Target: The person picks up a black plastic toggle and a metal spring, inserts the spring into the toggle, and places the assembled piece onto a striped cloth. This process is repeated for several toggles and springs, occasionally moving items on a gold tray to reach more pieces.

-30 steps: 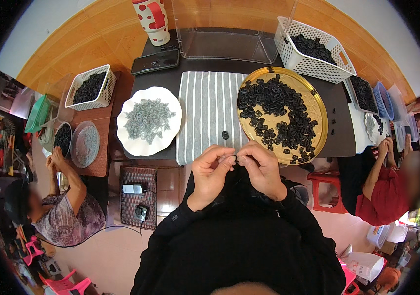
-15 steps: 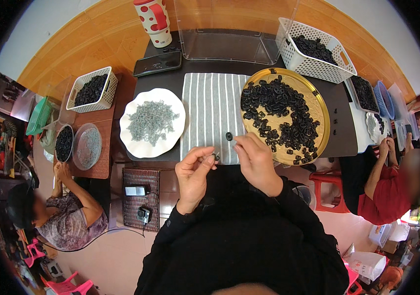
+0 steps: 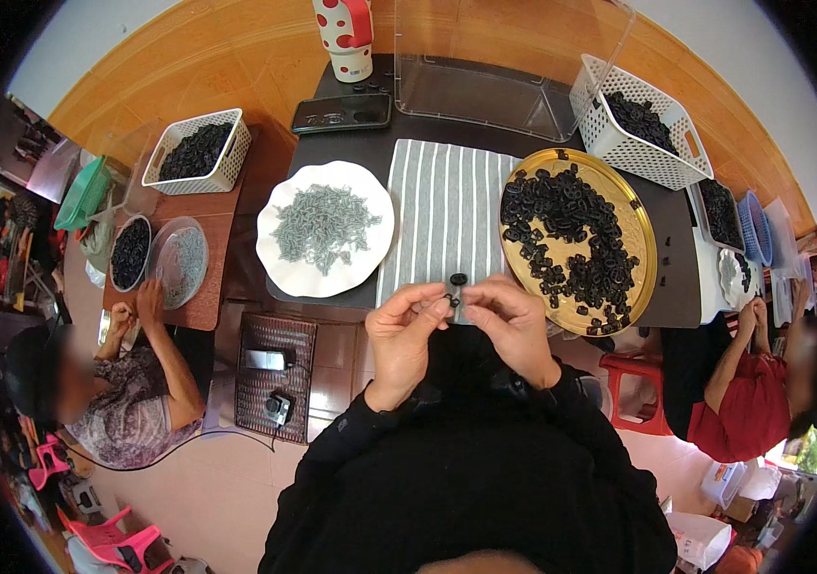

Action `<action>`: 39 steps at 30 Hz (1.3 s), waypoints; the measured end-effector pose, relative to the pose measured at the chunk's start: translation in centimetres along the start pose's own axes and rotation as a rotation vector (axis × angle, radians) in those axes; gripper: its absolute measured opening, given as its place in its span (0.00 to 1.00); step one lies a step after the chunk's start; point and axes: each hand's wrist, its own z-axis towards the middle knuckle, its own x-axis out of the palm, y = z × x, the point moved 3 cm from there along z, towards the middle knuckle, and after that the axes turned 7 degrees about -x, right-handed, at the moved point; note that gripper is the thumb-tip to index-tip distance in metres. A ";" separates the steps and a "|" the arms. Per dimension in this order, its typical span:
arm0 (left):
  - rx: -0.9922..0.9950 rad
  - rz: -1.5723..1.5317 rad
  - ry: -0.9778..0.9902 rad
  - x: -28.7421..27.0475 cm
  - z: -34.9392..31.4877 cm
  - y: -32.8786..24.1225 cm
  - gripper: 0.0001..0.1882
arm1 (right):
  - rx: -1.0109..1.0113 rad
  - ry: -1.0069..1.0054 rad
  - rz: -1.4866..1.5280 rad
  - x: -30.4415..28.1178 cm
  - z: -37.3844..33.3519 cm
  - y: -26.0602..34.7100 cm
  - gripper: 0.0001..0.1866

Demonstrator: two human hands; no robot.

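My left hand [image 3: 401, 342] pinches a small dark piece [image 3: 452, 300] between thumb and fingers; its exact shape is too small to make out. Beside it, my right hand [image 3: 512, 330] is closed at the fingertips on a black oval piece [image 3: 459, 278], which sticks out past them over the grey striped cloth [image 3: 442, 206]. Both hands meet at the cloth's near edge. To the left stands a white wavy-rimmed plate [image 3: 275, 263] heaped with small grey parts [image 3: 325, 228]. On the right, a round gold tray [image 3: 643, 230] carries many black oval pieces [image 3: 571, 206].
Behind the cloth are a clear plastic box [image 3: 485, 110], a phone [image 3: 341, 113] and a spotted tumbler [image 3: 343, 43]. White baskets of black pieces stand at back right [image 3: 657, 158] and left [image 3: 226, 172]. Two people work at the sides, one left [image 3: 135, 383], one in red at right [image 3: 743, 402].
My hands have come together, the right bringing the black oval piece close to the small piece in the left. The view has shifted. The left person's hand has moved to the clear bowl.
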 end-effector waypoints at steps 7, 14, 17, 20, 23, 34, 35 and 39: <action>0.044 0.134 0.048 2.1 -0.6 0.1 0.11 | 0.035 -0.218 0.439 0.7 -1.9 -1.0 0.04; 0.530 1.209 0.040 3.9 1.8 -2.0 0.17 | -0.020 -0.402 0.350 -2.4 -2.0 0.3 0.04; 0.478 1.390 0.101 3.9 2.9 -1.2 0.15 | 0.018 -0.400 0.403 -2.8 -2.7 0.1 0.04; 0.500 1.438 0.177 3.3 3.7 -0.4 0.12 | 0.073 -0.390 0.410 -3.0 -3.3 -0.5 0.05; 0.560 1.228 0.072 2.4 4.0 -0.7 0.07 | 0.085 -0.393 0.447 -2.9 -3.3 -0.8 0.07; -0.316 -0.080 0.132 1.3 2.8 0.4 0.12 | 0.049 -0.258 0.348 -1.8 -2.4 0.0 0.09; -0.324 -0.092 0.144 1.3 2.6 0.4 0.12 | 0.052 -0.257 0.339 -1.7 -2.4 -0.1 0.08; -0.287 -0.094 0.177 1.2 2.3 0.9 0.14 | 0.093 -0.270 0.329 -1.5 -2.2 -0.2 0.07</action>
